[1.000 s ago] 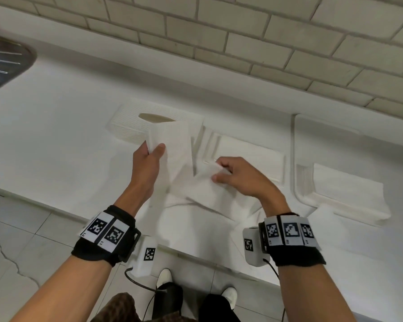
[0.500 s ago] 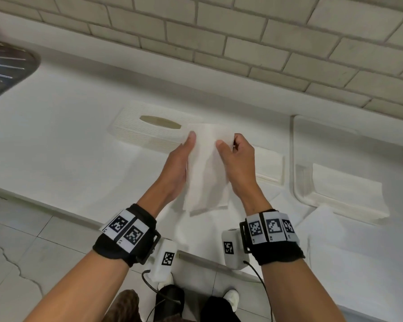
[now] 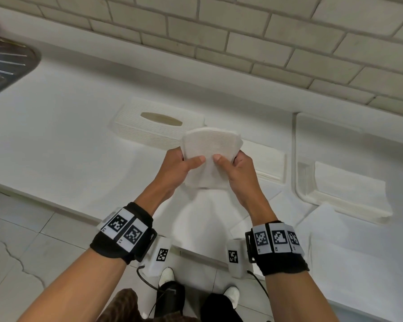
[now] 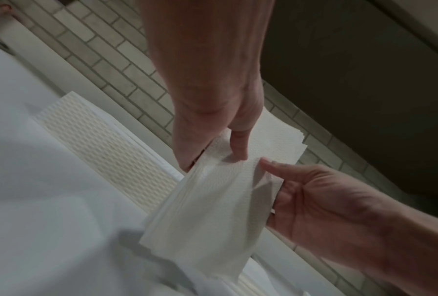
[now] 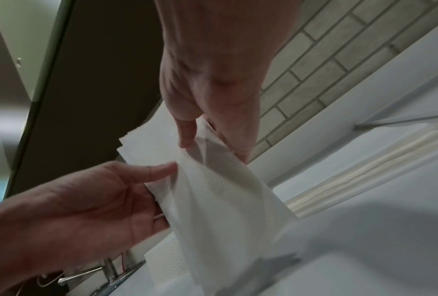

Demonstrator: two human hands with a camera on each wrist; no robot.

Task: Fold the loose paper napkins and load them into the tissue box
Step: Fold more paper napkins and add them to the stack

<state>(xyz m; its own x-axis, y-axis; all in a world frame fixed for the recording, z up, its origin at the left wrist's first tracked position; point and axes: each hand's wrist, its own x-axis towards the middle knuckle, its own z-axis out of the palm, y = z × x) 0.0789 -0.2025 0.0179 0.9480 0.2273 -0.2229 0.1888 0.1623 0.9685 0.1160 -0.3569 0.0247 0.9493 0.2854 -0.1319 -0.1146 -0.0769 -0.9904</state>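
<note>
Both hands hold one folded white paper napkin (image 3: 208, 149) upright above the white counter. My left hand (image 3: 180, 165) pinches its left side, thumb on the near face. My right hand (image 3: 233, 167) pinches the right side the same way. In the left wrist view the napkin (image 4: 213, 200) hangs between both hands; the right wrist view shows the napkin (image 5: 220, 190) bowed. The white textured tissue box (image 3: 149, 126) with an oval slot lies just behind and left of the napkin. Loose unfolded napkins (image 3: 203, 219) lie on the counter under my hands.
A stack of folded napkins (image 3: 265, 161) lies right of my hands. Another napkin stack (image 3: 349, 194) sits in a recessed tray (image 3: 297, 159) at the right. A steel sink drainer (image 3: 7, 66) is at the far left. A brick wall runs behind; the counter edge is near my wrists.
A second ago my left hand held the napkin while the right worked a loose sheet. Both hands then came together on the napkin, which now stands shorter and bowed between them.
</note>
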